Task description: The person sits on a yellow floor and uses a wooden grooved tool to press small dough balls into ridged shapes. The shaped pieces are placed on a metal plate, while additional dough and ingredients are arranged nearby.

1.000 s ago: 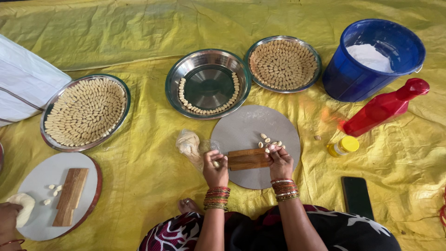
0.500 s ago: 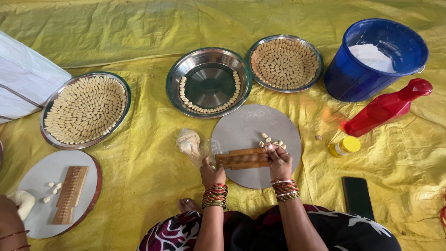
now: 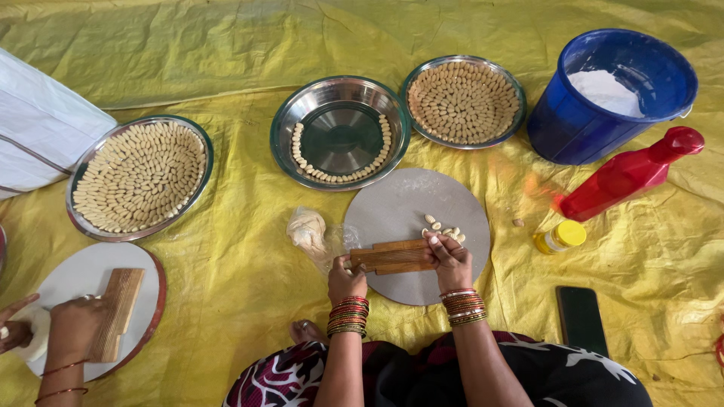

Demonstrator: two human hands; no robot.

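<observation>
— Risks from here? Starting big: blue bucket [image 3: 609,98] of white powder standing on a wrinkled yellow sheet [image 3: 226,45], red bottle [image 3: 630,173] lying just beside it. Could tip or roll with a careless knee.

— And nearer in?

— Round grey board [image 3: 415,218] resting on that same soft sheet, so likely to rock under pressure. Ridged wooden block [image 3: 392,256] gripped at both ends: left hand [image 3: 345,280] clenched on the left end, right hand [image 3: 450,260] curled over the right end, fingertips pressing down. Too hard a push, and a squashed piece instead of a ridged one.

— Smaller still?

— Little dough pieces [image 3: 443,227] loose on the board, just beyond the right fingers; easily swept off onto the sheet. Dough lump [image 3: 308,230] sitting uncovered beside the board, apt to dry.

— Different from half a second ago?

— Barely. Block a touch lower on the board, hands shifted with it. At far left, another person's hand [image 3: 75,328] now covering more of a second wooden block.
</observation>
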